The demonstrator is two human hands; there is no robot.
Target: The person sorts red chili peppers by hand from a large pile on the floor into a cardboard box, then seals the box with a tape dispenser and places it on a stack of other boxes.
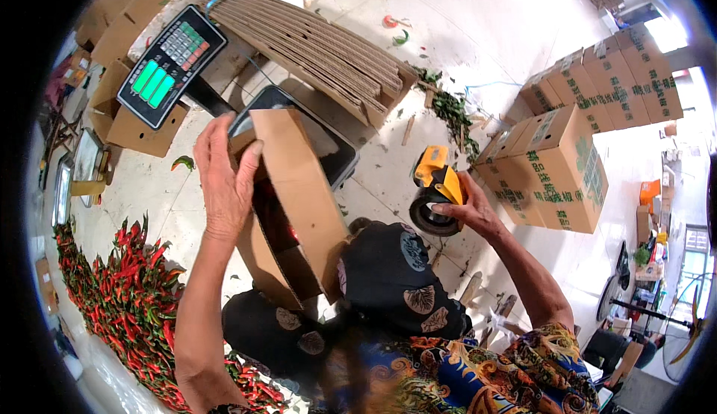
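My left hand [226, 175] presses flat on the top flap of a brown cardboard box [299, 197] that rests against my knees; red chillies show through its open gap. The box stands at the edge of a black platform scale [332, 156]. My right hand [467, 208] holds a yellow tape dispenser [437, 186] with a dark roll of tape, off to the right of the box and above the floor.
The scale's display head [170, 64] with green digits and a keypad stands at upper left. A stack of flattened cartons [321, 48] lies behind the scale. Sealed boxes [575, 137] are piled at right. A heap of red chillies [123, 294] covers the floor at left.
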